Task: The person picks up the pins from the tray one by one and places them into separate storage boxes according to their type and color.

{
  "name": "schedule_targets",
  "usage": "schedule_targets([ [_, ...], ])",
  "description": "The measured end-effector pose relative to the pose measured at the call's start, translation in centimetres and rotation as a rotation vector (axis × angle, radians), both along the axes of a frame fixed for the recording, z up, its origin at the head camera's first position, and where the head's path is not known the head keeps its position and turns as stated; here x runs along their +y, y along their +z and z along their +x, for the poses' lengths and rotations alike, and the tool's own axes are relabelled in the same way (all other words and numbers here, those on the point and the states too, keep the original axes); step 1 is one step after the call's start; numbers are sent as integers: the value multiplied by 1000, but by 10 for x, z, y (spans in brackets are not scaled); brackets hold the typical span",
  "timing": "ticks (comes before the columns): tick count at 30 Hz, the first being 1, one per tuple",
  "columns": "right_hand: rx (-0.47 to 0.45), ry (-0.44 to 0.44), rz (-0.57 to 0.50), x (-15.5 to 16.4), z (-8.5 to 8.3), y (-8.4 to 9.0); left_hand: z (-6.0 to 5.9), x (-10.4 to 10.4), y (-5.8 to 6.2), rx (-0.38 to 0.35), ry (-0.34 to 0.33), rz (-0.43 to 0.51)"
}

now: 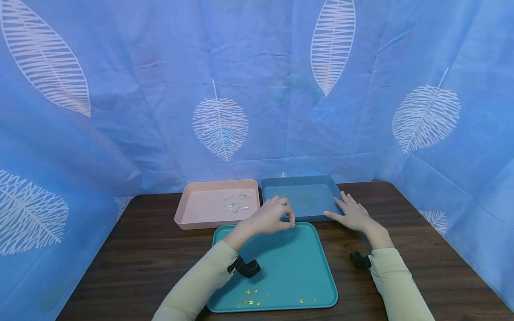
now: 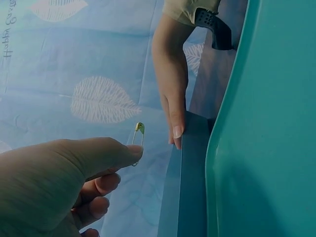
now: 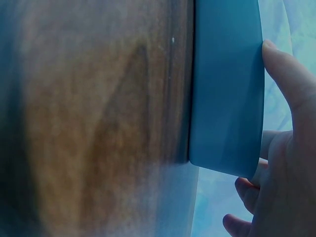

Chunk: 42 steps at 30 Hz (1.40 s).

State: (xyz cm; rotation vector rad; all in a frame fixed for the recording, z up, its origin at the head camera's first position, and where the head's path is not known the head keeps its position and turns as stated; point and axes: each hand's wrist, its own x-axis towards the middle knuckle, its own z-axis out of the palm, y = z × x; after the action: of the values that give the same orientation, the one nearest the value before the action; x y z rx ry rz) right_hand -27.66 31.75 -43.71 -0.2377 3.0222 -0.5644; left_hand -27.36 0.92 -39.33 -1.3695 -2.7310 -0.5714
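Note:
My left hand (image 1: 271, 217) pinches a gold safety pin (image 2: 140, 127) between thumb and fingertip. It is above the far edge of the teal tray (image 1: 287, 263), close to the front wall of the blue tray (image 1: 315, 196). In the left wrist view the pin stands upright with its cap on top. My right hand (image 1: 355, 216) touches the blue tray's front right corner with fingers spread; in the right wrist view the thumb lies at the rim. Several gold safety pins (image 1: 251, 302) lie near the teal tray's front edge. A few small gold pins (image 1: 286, 195) show in the blue tray.
Left of the blue tray stands a pink tray (image 1: 202, 205) holding several silver safety pins (image 1: 232, 211). All three trays sit on a dark wooden table (image 1: 156, 254). A blue leaf-patterned cloth (image 1: 273, 129) hangs behind and at the sides.

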Motion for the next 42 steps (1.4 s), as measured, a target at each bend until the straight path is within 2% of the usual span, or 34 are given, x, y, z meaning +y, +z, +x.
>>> schedule_targets([
  [9,-1,1,-6,-1,2,2,-15,10,0,-27,42,53],
  [23,-15,5,-8,-2,2,3,-42,26,-6,-38,157,137],
  [34,-7,1,-15,-1,2,3,-57,39,-10,-34,253,156],
  [42,-2,-1,-5,0,0,0,-69,47,-18,-16,314,168],
])
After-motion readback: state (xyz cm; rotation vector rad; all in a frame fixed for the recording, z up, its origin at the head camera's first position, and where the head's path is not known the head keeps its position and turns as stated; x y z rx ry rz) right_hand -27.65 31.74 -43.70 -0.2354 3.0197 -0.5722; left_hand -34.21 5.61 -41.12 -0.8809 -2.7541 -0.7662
